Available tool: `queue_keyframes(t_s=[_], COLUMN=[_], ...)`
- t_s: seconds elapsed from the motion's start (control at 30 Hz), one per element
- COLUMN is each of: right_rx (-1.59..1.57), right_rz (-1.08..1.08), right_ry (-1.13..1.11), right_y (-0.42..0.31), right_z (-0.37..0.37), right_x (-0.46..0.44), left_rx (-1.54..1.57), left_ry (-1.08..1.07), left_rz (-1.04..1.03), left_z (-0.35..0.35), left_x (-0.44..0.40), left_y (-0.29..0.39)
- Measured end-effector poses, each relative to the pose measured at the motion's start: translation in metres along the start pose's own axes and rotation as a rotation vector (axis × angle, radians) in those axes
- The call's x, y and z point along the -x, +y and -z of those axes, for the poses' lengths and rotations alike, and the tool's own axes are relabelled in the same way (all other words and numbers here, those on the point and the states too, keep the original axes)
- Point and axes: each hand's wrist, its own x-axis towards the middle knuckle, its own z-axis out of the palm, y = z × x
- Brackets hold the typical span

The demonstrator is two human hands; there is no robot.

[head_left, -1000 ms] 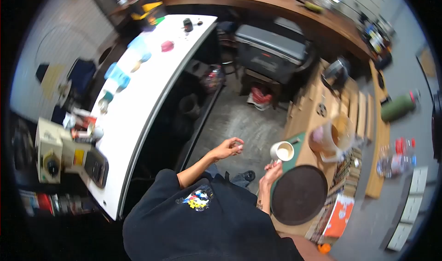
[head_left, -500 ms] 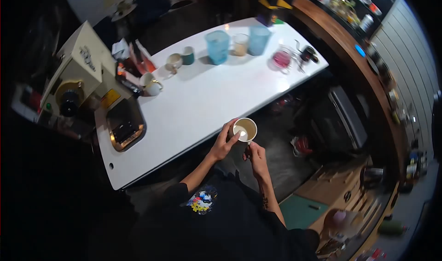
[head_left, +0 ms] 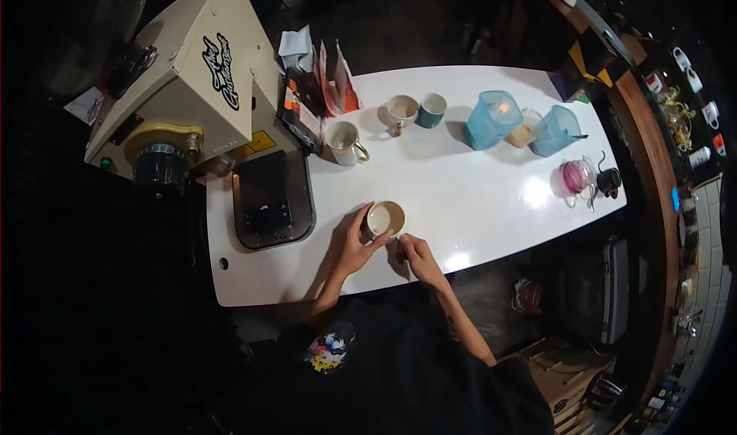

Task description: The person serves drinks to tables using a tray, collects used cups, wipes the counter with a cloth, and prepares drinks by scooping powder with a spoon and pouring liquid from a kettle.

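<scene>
A cream cup (head_left: 385,219) is between my two hands, over the near part of the white table (head_left: 430,182). My left hand (head_left: 358,245) wraps round the cup's left side, thumb near the rim. With closed fingers, my right hand (head_left: 418,255) grips the cup at its lower right, where the handle is mostly hidden. The cup's inside looks pale; its contents are too unclear to tell. Beyond it stand a white mug (head_left: 344,145), a speckled cup (head_left: 401,111) and a green-and-white cup (head_left: 432,111).
A large beige machine (head_left: 207,74) with a black tray (head_left: 272,201) stands at the left, beside some bags (head_left: 338,82). Blue pitchers (head_left: 491,120) and a glass server with pink contents (head_left: 574,177) are on the right. A wooden counter (head_left: 652,143) runs along the far right.
My view has turned left towards the white table. The cup, at first in my right hand alone, is now held by both hands and has come over the table.
</scene>
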Motion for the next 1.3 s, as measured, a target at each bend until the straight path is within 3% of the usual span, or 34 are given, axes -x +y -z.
queue_keyframes(t_s=[0.27,0.57,0.63,0.77,0.83,0.9,1.03,1.1,1.17,1.23,1.3], right_rx=[-0.038,-0.233,0.096,0.351,0.417,0.456,0.556,0.604,0.371,0.314,0.262], right_rz=[-0.01,-0.052,0.074,0.398,0.416,0.409,0.439,0.456,0.443,0.391,0.339], right_ry=[-0.156,-0.134,0.06,0.455,0.59,0.635,0.64,0.655,0.5,0.465,0.435], right_y=[-0.011,-0.024,-0.016,-0.013,-0.028,-0.035,-0.032,-0.036,-0.035,-0.048,-0.049], right_z=[-0.024,-0.019,0.006,0.073,0.096,0.113,0.137,0.14,0.14,0.135,0.133], right_x=[-0.059,-0.104,-0.116,-0.152,-0.169,-0.189,-0.231,-0.247,-0.257,-0.25,-0.248], left_rx=[0.075,0.047,0.054,0.088,0.02,-0.042,-0.232,-0.191,-0.099,0.025,0.232], left_ry=[0.099,0.205,0.205,0.26,0.283,0.301,0.622,0.606,0.401,0.078,-0.073], left_rz=[0.028,0.058,0.054,0.015,-0.031,0.028,-0.055,-0.087,-0.123,-0.043,0.094], left_z=[0.04,0.055,0.056,0.054,0.051,0.05,0.036,0.03,0.015,0.001,-0.018], left_x=[-0.017,-0.043,-0.047,-0.051,-0.052,-0.049,-0.049,-0.051,-0.056,-0.075,-0.095], left_y=[-0.008,-0.017,-0.023,-0.022,-0.013,0.007,0.035,0.043,0.051,0.055,0.052])
